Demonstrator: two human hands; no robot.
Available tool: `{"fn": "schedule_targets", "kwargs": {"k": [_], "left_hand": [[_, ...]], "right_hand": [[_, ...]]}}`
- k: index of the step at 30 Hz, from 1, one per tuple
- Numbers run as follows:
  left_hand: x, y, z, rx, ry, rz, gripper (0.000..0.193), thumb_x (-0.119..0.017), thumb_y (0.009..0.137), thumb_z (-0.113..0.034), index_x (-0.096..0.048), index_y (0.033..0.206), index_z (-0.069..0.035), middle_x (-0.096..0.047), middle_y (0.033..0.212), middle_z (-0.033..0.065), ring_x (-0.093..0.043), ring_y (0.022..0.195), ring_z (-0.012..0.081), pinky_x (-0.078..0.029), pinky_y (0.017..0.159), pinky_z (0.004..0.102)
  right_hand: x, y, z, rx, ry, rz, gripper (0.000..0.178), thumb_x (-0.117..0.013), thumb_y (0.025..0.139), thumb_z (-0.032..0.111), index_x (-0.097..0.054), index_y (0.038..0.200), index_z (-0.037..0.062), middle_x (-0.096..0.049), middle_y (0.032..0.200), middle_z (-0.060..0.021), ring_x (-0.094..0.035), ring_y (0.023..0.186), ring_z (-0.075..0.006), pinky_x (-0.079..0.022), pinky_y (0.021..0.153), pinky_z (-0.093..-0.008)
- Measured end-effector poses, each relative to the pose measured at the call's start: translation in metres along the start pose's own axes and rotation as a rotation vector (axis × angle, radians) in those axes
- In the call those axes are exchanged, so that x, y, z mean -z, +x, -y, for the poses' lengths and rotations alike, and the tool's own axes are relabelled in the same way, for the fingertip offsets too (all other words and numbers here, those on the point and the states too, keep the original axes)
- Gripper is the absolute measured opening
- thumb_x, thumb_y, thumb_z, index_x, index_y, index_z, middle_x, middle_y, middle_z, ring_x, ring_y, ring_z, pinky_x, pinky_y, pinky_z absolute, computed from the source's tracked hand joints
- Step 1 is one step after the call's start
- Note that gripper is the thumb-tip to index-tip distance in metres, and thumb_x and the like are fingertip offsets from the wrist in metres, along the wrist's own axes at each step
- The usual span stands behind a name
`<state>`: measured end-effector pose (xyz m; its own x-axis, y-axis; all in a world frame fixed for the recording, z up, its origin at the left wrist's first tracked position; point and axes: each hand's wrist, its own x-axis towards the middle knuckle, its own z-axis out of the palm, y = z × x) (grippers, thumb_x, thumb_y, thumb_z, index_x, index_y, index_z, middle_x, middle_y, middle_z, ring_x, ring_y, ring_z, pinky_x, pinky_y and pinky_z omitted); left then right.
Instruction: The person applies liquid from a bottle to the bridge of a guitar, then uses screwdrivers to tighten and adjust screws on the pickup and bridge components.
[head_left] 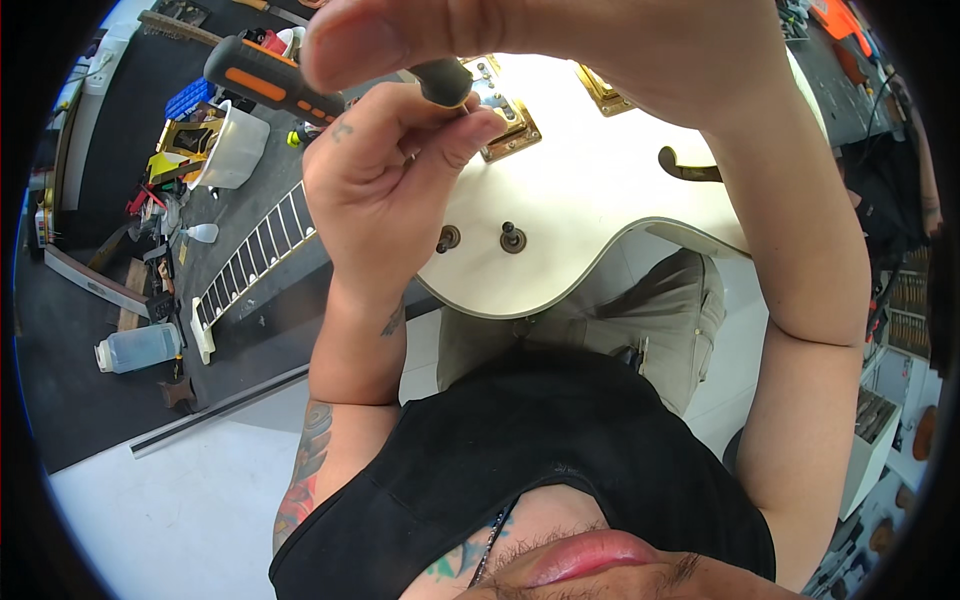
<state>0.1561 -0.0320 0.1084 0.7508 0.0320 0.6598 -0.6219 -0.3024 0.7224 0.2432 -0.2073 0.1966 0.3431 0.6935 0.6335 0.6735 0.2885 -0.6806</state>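
Observation:
My right hand (600, 50) reaches in over the top of the view, its thumb bent round a black-handled tool, which looks like a screwdriver (443, 82). Most of its fingers are cut off by the upper edge. Just below, my left hand (385, 170) is closed, thumb and forefinger pinching the lower end of that screwdriver. Both hands are above a white electric guitar (560, 170), beside a gold-framed pickup (510, 145). The tool's tip is hidden. Near the guitar's edge, a dark post (513, 237) stands up from the top.
A black-and-orange tool handle (265, 82) shows beyond my left hand. On the dark bench are a fretted, white-edged strip (255, 258), a clear bottle (140, 348) and a white tub (238, 148) holding parts. The guitar's lower edge lies against my lap.

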Motion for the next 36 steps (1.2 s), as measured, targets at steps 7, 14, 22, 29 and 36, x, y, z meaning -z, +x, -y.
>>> {"fn": "schedule_targets", "kwargs": {"k": [7,14,22,29,36], "left_hand": [[-0.004,0.003,-0.005,0.015,-0.051,-0.044,0.014,-0.078,0.089,0.004,-0.071,0.101,0.006,-0.075,0.085,0.0064,-0.069,0.074,0.0084,-0.055,0.072,0.0223],[0.0,-0.002,0.003,-0.009,-0.051,-0.034,0.016,-0.081,0.087,0.003,-0.07,0.099,0.004,-0.075,0.081,0.005,-0.069,0.075,0.0079,-0.054,0.071,0.0214],[-0.005,0.002,-0.005,0.016,-0.073,-0.047,0.015,-0.083,0.085,0.001,-0.071,0.093,0.003,-0.075,0.08,0.0051,-0.07,0.074,0.008,-0.053,0.067,0.0204],[0.0,0.001,-0.001,-0.016,-0.015,-0.038,0.013,-0.083,0.085,-0.001,-0.071,0.089,0.004,-0.075,0.079,0.0058,-0.071,0.073,0.0083,-0.053,0.066,0.021],[-0.008,0.003,-0.011,0.022,-0.085,-0.044,0.014,-0.08,0.088,0.0,-0.071,0.098,0.004,-0.075,0.083,0.0065,-0.07,0.074,0.0085,-0.052,0.067,0.0216]], "right_hand": [[0.009,-0.008,0.005,-0.013,0.007,-0.025,0.032,-0.081,0.088,0.017,-0.068,0.11,-0.0011,-0.07,0.096,-0.006,-0.066,0.087,-0.0104,-0.055,0.079,-0.0245],[-0.001,-0.003,0.0,0.0,-0.01,-0.006,0.032,-0.08,0.088,0.018,-0.069,0.111,-0.0013,-0.07,0.096,-0.0065,-0.067,0.087,-0.0108,-0.055,0.079,-0.0248],[0.003,-0.008,0.001,-0.019,-0.021,-0.006,0.032,-0.079,0.089,0.019,-0.069,0.111,-0.0014,-0.071,0.097,-0.007,-0.067,0.087,-0.0113,-0.055,0.079,-0.0251],[0.002,-0.004,-0.001,-0.013,-0.03,0.004,0.031,-0.078,0.09,0.02,-0.07,0.111,-0.0015,-0.071,0.097,-0.0075,-0.068,0.087,-0.0117,-0.056,0.08,-0.0255],[0.005,-0.009,0.001,-0.024,-0.038,-0.002,0.031,-0.078,0.09,0.02,-0.07,0.111,-0.0016,-0.072,0.097,-0.0079,-0.068,0.087,-0.0121,-0.056,0.08,-0.0258]]}}
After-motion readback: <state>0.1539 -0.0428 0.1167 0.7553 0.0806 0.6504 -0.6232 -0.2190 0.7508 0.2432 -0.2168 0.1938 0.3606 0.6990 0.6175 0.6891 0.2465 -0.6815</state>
